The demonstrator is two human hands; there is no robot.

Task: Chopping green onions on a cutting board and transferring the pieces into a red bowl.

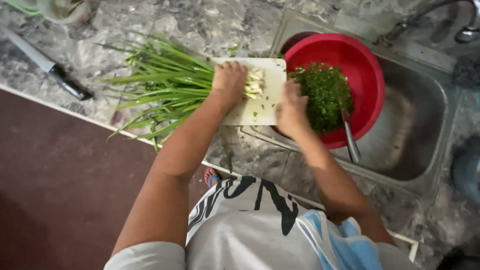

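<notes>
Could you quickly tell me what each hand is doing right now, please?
Left hand: closed, pressing down the green onions.
Right hand: at the cutting board; grip cannot be told.

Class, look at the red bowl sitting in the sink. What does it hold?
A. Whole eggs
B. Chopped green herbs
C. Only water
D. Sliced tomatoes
B: the red bowl in the sink holds a heap of finely chopped green herbs, with a metal utensil handle leaning over the bowl's rim.
</notes>
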